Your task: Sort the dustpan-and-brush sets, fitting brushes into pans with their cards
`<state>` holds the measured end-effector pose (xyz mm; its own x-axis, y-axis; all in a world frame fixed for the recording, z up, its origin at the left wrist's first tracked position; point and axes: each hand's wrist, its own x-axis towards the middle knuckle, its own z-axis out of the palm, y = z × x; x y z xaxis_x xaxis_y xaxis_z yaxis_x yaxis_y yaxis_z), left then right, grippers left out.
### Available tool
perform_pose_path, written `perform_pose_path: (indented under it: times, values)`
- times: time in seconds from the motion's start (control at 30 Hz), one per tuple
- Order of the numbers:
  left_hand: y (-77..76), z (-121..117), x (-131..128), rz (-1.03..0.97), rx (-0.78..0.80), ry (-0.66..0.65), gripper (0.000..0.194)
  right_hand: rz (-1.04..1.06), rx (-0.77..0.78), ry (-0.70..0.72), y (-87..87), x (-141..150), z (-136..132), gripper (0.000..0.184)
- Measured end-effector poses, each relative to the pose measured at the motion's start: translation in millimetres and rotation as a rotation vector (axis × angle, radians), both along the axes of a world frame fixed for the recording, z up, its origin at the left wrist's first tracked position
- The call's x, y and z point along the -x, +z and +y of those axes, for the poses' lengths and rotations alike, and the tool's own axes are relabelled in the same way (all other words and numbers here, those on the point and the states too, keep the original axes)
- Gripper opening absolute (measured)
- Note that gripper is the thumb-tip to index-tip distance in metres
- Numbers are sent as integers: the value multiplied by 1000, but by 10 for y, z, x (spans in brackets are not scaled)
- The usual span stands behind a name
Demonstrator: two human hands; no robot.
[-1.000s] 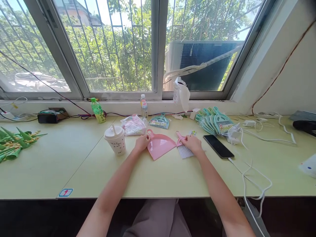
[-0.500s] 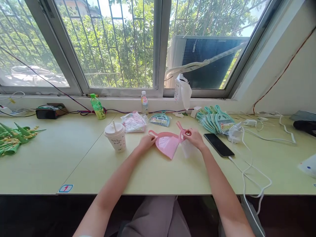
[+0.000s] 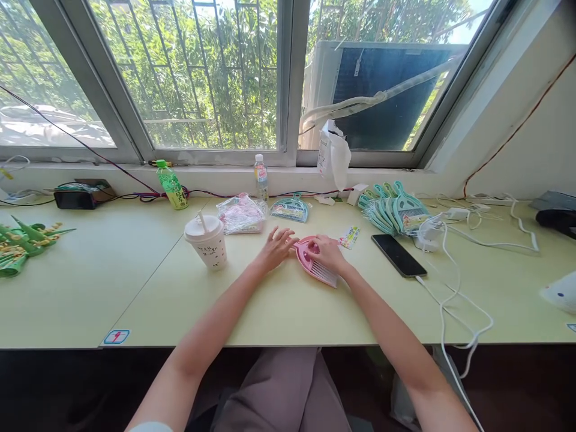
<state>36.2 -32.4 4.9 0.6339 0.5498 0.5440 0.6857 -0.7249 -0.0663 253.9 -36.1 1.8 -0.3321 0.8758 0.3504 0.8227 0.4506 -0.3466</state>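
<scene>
A small pink dustpan (image 3: 302, 264) lies on the table in front of me, with a pink hand brush (image 3: 323, 273) on top of it, bristles pointing to the lower right. My right hand (image 3: 326, 253) covers the upper part of the brush, its fingers closed on it. At the handle end, my left hand (image 3: 275, 247) has its fingers stretched and spread, close to the handle and holding nothing. Whether its fingertips touch the handle I cannot tell. Just right of my right hand is a small colourful card (image 3: 350, 237).
A white lidded cup with a straw (image 3: 207, 243) stands left of my left hand. Behind are packaged pink items (image 3: 242, 214), a turquoise packaged set (image 3: 290, 208) and a bottle (image 3: 261, 177). Rightward lie several turquoise sets (image 3: 396, 210), a phone (image 3: 398, 256) and white cables (image 3: 450, 300).
The brush, earlier held upright at the dustpan's right edge, now lies on the dustpan. My left hand has let go of the dustpan handle and opened. The colourful card has come into sight.
</scene>
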Motion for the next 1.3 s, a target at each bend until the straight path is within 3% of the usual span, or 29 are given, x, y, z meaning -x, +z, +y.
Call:
perform_pose_path:
  times: [0.13,0.33,0.43,0.6,0.73,1.1,1.2,1.3]
  values:
    - [-51,40,7,74,-3,21,31,123,71,86,-40,67,16,15]
    - [-73,67,35,212,-23,-124,31,264,117,194,-44,63,24,14]
    - [-97,60,27,263,-53,-94,31,321,147,214,-45,20,43,15]
    - [-122,51,-11,229,-124,-101,34,361,183,220,-41,-13,59,18]
    - [-123,44,-45,189,-89,-109,38,371,176,217,1,0,45,17]
    - [-147,0,-66,-139,275,-269,31,326,131,227,54,9,-46,8]
    - [-87,-12,-101,-384,266,-184,33,402,52,144,65,76,-57,7]
    - [6,-57,-173,-779,330,-32,48,548,-69,-6,98,169,-74,11]
